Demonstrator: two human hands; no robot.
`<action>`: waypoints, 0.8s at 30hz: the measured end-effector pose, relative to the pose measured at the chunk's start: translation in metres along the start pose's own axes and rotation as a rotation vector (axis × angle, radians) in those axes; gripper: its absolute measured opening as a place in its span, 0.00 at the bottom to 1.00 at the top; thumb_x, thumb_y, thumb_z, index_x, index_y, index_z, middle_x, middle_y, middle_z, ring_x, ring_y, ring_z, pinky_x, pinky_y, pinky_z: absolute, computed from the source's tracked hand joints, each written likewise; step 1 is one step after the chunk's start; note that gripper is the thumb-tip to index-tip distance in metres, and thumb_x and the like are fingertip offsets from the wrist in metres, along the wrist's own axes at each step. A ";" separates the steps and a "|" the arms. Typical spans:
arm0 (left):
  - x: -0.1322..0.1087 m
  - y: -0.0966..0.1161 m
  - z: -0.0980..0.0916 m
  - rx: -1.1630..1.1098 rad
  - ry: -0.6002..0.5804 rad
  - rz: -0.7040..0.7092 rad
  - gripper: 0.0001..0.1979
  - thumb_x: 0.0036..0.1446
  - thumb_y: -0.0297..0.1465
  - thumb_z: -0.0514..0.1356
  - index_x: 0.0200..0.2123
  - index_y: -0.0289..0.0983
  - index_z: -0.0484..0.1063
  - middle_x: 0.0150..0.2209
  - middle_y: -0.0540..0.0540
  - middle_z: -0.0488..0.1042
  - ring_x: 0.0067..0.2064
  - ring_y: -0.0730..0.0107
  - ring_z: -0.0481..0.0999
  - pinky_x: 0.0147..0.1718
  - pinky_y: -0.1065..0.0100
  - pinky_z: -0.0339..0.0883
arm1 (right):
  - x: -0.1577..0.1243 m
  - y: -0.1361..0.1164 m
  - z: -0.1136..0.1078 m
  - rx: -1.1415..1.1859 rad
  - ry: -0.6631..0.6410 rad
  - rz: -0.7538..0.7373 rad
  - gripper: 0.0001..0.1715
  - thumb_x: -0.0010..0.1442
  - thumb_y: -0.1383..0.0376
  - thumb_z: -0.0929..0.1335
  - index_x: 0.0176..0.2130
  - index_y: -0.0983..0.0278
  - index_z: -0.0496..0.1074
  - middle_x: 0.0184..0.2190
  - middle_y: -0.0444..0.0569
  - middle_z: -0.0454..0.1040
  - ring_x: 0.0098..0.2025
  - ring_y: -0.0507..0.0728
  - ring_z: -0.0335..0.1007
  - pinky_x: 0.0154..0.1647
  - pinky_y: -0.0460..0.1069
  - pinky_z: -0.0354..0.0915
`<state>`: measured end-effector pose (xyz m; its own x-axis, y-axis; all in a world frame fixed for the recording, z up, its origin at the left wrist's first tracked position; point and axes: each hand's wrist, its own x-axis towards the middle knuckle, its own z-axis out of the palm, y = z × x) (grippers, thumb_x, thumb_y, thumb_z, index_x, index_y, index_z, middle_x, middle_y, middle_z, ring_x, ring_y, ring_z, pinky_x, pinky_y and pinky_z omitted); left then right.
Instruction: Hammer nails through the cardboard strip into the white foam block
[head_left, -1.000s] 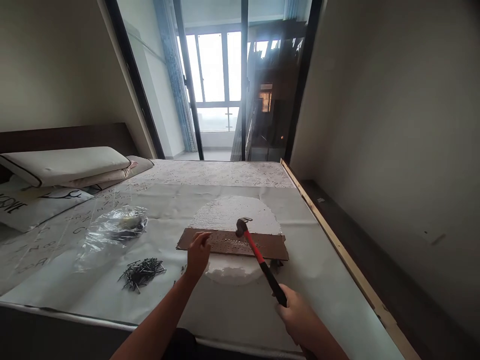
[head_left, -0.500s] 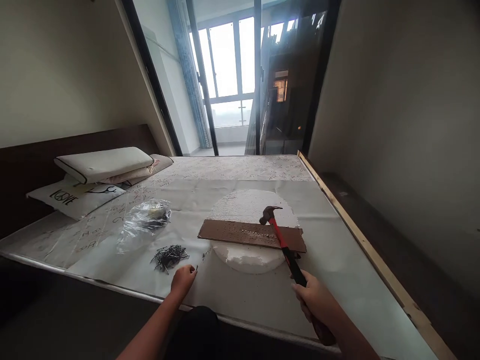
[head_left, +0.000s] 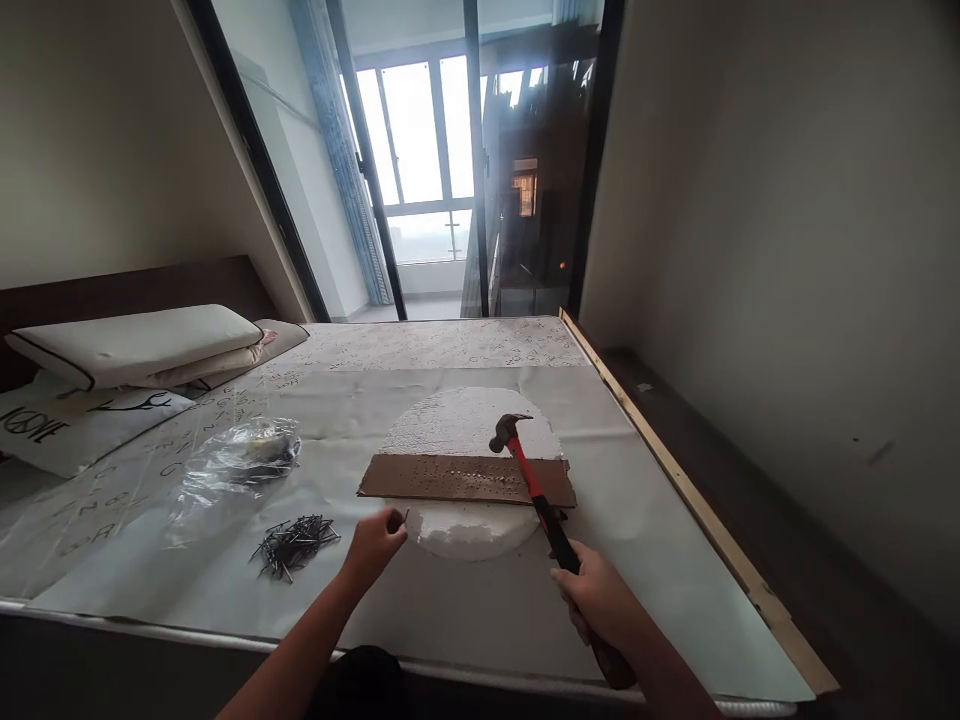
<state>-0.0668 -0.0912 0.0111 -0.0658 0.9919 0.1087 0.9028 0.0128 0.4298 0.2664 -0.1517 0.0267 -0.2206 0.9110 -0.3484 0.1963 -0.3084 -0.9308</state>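
Okay, brown board [head_left: 450,478] just ahead: my left hand [head_left: 377,545] pinches a nail [head_left: 407,516], my right hand [head_left: 596,595] clenches the hammer [head_left: 529,475] overlapping it; nail pile [head_left: 295,545] to the left.

A bed [head_left: 420,345] with a letter-patterned surface carries a pale sheet [head_left: 637,600] across its nearer part. On the sheet lie a loose heap of nails [head_left: 296,543], toward the left, and a round white slab [head_left: 457,420] near the middle. Behind the nails rests a crumpled clear plastic bag [head_left: 232,465]. Pillows [head_left: 142,338] are stacked at the left, and a wooden strip [head_left: 660,460] runs along the right edge.
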 end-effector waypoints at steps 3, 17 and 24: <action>0.025 0.049 0.010 -0.313 0.049 0.070 0.15 0.47 0.34 0.53 0.37 0.35 0.73 0.25 0.50 0.74 0.24 0.73 0.71 0.26 0.73 0.63 | -0.002 -0.003 0.001 0.019 0.000 0.004 0.15 0.48 0.62 0.60 0.38 0.64 0.58 0.11 0.30 0.50 0.07 0.47 0.48 0.06 0.42 0.50; 0.086 0.113 0.080 -0.339 0.116 0.197 0.10 0.49 0.32 0.56 0.29 0.38 0.77 0.32 0.46 0.77 0.35 0.68 0.75 0.34 0.70 0.65 | -0.009 -0.021 -0.008 -0.074 -0.027 0.043 0.12 0.51 0.64 0.61 0.37 0.65 0.59 0.12 0.32 0.50 0.09 0.47 0.49 0.09 0.43 0.53; 0.089 0.107 0.087 -0.364 0.094 0.146 0.10 0.50 0.34 0.55 0.30 0.40 0.76 0.33 0.48 0.77 0.36 0.68 0.74 0.34 0.70 0.65 | -0.008 -0.021 -0.005 -0.084 -0.018 0.039 0.10 0.50 0.65 0.60 0.36 0.64 0.60 0.11 0.31 0.49 0.08 0.47 0.48 0.08 0.43 0.52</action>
<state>0.0606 0.0095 -0.0110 -0.0017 0.9639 0.2662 0.6972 -0.1897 0.6913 0.2686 -0.1507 0.0496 -0.2281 0.8934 -0.3870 0.2841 -0.3191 -0.9041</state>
